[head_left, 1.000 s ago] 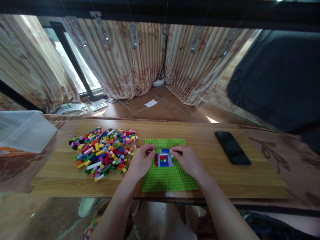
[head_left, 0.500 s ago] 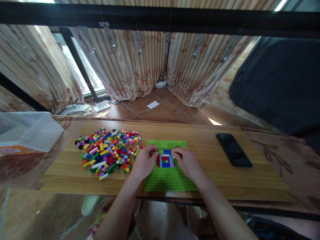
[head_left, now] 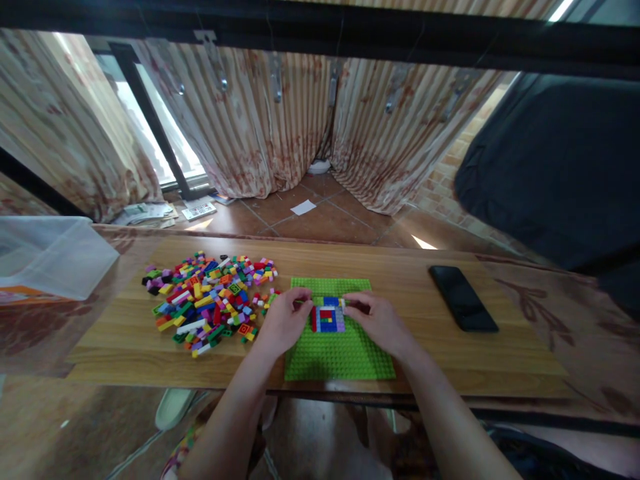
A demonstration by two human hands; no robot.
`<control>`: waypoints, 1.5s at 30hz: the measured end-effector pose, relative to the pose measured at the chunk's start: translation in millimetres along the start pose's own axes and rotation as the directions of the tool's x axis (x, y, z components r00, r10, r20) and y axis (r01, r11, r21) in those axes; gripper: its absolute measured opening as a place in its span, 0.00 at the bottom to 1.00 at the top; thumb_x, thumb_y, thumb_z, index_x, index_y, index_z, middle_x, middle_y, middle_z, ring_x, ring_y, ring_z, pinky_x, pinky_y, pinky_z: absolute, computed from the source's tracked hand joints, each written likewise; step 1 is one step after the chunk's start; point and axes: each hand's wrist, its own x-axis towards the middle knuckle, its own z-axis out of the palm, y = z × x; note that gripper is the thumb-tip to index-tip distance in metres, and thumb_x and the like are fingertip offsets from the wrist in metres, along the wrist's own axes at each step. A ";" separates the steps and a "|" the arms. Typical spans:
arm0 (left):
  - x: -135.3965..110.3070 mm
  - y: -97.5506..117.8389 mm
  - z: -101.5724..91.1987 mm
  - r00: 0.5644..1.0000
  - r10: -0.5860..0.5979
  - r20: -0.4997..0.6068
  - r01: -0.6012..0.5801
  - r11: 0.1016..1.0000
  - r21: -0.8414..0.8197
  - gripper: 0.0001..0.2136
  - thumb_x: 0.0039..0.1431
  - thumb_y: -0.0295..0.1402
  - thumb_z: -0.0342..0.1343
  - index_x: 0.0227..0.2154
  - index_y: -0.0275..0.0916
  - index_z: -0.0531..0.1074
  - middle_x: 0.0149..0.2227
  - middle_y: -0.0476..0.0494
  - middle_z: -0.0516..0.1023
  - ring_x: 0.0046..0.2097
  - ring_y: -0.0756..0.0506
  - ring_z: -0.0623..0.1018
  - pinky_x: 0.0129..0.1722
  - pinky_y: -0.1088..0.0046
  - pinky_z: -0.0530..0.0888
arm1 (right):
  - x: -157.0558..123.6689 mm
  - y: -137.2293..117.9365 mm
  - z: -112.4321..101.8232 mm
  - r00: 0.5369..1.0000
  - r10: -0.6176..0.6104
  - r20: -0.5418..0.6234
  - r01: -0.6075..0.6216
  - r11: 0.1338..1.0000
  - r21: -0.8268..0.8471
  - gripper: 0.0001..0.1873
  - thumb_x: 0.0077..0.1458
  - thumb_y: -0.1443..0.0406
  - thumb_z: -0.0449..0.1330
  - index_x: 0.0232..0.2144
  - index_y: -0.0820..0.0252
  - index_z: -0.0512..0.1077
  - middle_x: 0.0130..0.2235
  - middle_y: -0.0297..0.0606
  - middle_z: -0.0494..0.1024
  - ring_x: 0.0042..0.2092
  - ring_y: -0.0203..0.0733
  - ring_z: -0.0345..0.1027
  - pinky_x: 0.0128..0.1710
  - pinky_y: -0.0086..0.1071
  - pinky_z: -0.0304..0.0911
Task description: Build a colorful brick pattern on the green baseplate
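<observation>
A green baseplate [head_left: 340, 357] lies at the table's near edge with a small patch of red, blue, grey and yellow bricks [head_left: 328, 318] built on it. My left hand [head_left: 286, 320] rests on the plate's left side, fingers curled against the patch. My right hand [head_left: 379, 319] is on the right side, its fingertips pinched at the patch's upper right corner on a small pale brick [head_left: 343, 303]. A heap of loose coloured bricks [head_left: 210, 300] lies to the left of the plate.
A black phone [head_left: 463, 298] lies on the wooden table [head_left: 450, 353] to the right. A clear plastic tub [head_left: 50, 257] stands at the far left. Curtains, a window and tiled floor are beyond the table. A dark cloth hangs at the right.
Both hands stay at the brick patch with only slight finger shifts. The view itself has swayed a little.
</observation>
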 end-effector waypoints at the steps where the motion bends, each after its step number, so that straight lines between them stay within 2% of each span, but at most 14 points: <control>1: -0.4 0.2 -0.2 1.000 0.010 0.002 -0.010 1.000 0.000 0.09 0.55 0.26 0.52 0.37 0.36 0.75 0.37 0.43 0.81 0.37 0.47 0.78 0.38 0.73 0.74 | 0.1 1.2 -0.2 1.000 -0.008 0.006 0.008 1.000 0.011 0.14 0.52 0.62 0.60 0.42 0.58 0.77 0.36 0.38 0.77 0.36 0.41 0.70 0.38 0.35 0.64; 6: -1.0 0.3 0.3 1.000 0.023 0.008 -0.024 1.000 0.020 0.09 0.55 0.25 0.52 0.36 0.36 0.75 0.36 0.44 0.80 0.37 0.47 0.79 0.39 0.73 0.74 | 3.1 5.9 0.7 1.000 -0.004 0.005 0.004 0.999 0.039 0.14 0.49 0.63 0.61 0.39 0.57 0.78 0.35 0.38 0.77 0.35 0.40 0.69 0.38 0.34 0.63; 11: -1.0 1.6 0.8 1.000 0.014 -0.002 -0.014 0.999 0.042 0.09 0.55 0.24 0.52 0.37 0.35 0.75 0.36 0.43 0.80 0.37 0.47 0.79 0.40 0.72 0.74 | 6.5 4.6 0.9 1.000 -0.010 0.004 0.010 1.000 -0.009 0.12 0.47 0.63 0.62 0.36 0.57 0.79 0.30 0.36 0.77 0.32 0.40 0.69 0.34 0.33 0.62; 17: -2.5 3.9 -0.5 1.000 0.005 -0.006 -0.005 0.998 0.058 0.10 0.55 0.23 0.52 0.38 0.35 0.75 0.38 0.43 0.80 0.40 0.47 0.79 0.42 0.72 0.74 | 5.3 1.3 2.5 1.000 -0.001 0.001 0.001 0.999 -0.051 0.13 0.47 0.64 0.61 0.37 0.57 0.79 0.31 0.37 0.79 0.33 0.41 0.69 0.35 0.33 0.62; 25: -2.7 3.7 -0.4 1.000 0.020 -0.008 -0.020 0.999 0.040 0.08 0.55 0.25 0.52 0.36 0.36 0.75 0.36 0.44 0.81 0.37 0.47 0.79 0.40 0.72 0.74 | 1.6 7.7 -1.5 1.000 -0.002 0.012 0.001 0.998 0.070 0.16 0.47 0.59 0.62 0.40 0.56 0.78 0.31 0.35 0.78 0.32 0.40 0.69 0.35 0.33 0.63; 28: -2.6 3.8 -3.2 0.998 0.056 -0.025 -0.056 0.998 0.000 0.08 0.55 0.27 0.52 0.35 0.37 0.75 0.34 0.45 0.80 0.35 0.48 0.78 0.36 0.74 0.73 | 0.4 12.9 -4.1 0.996 0.053 -0.077 -0.036 0.979 0.199 0.19 0.48 0.56 0.62 0.42 0.57 0.77 0.35 0.38 0.80 0.36 0.42 0.71 0.38 0.36 0.65; 30: -1.6 3.5 -8.5 0.996 0.077 -0.053 -0.079 0.996 -0.029 0.08 0.56 0.29 0.52 0.35 0.36 0.75 0.32 0.46 0.80 0.34 0.48 0.77 0.34 0.75 0.72 | 1.0 14.3 -5.8 0.981 0.096 -0.168 -0.051 0.966 0.253 0.19 0.49 0.54 0.61 0.39 0.59 0.78 0.36 0.40 0.80 0.37 0.43 0.72 0.40 0.37 0.65; 34: 2.2 1.9 -30.2 0.981 0.068 -0.181 -0.096 0.984 -0.149 0.09 0.55 0.32 0.53 0.35 0.35 0.76 0.32 0.46 0.79 0.34 0.49 0.76 0.34 0.76 0.72 | 3.6 11.4 -6.2 0.957 0.120 -0.263 -0.046 0.961 0.271 0.20 0.51 0.52 0.59 0.36 0.61 0.78 0.30 0.40 0.79 0.32 0.42 0.71 0.34 0.35 0.66; 37: 3.8 -1.0 -54.9 0.948 0.009 -0.319 -0.095 0.962 -0.256 0.11 0.52 0.35 0.56 0.37 0.35 0.76 0.34 0.45 0.80 0.35 0.48 0.77 0.35 0.75 0.73 | 3.9 5.7 -4.2 0.949 0.100 -0.300 -0.018 0.965 0.263 0.21 0.51 0.51 0.59 0.36 0.62 0.78 0.29 0.39 0.79 0.31 0.41 0.71 0.32 0.33 0.66; 40: 3.3 -6.0 -82.6 0.877 -0.029 -0.479 -0.101 0.965 -0.242 0.12 0.49 0.35 0.59 0.35 0.35 0.76 0.32 0.46 0.80 0.34 0.48 0.77 0.36 0.75 0.73 | 2.5 -0.1 -3.0 0.935 0.091 -0.344 0.001 0.966 0.257 0.21 0.51 0.51 0.59 0.36 0.62 0.78 0.29 0.40 0.79 0.31 0.41 0.71 0.33 0.34 0.67; 43: 0.0 -12.4 -109.5 0.728 -0.086 -0.680 -0.076 0.976 -0.204 0.13 0.49 0.34 0.58 0.38 0.35 0.76 0.34 0.45 0.80 0.35 0.48 0.78 0.36 0.75 0.74 | 0.4 -3.2 -3.4 0.921 0.106 -0.375 -0.009 0.968 0.251 0.21 0.51 0.51 0.59 0.36 0.61 0.78 0.30 0.40 0.80 0.30 0.41 0.72 0.32 0.34 0.68; 45: -4.0 -17.5 -125.5 0.633 -0.110 -0.766 -0.041 0.984 -0.175 0.14 0.50 0.34 0.56 0.39 0.35 0.76 0.35 0.43 0.80 0.36 0.48 0.78 0.36 0.74 0.74 | -0.5 -3.2 -3.7 0.911 0.131 -0.391 -0.031 0.968 0.250 0.20 0.50 0.52 0.59 0.35 0.61 0.78 0.30 0.41 0.80 0.30 0.42 0.72 0.32 0.34 0.68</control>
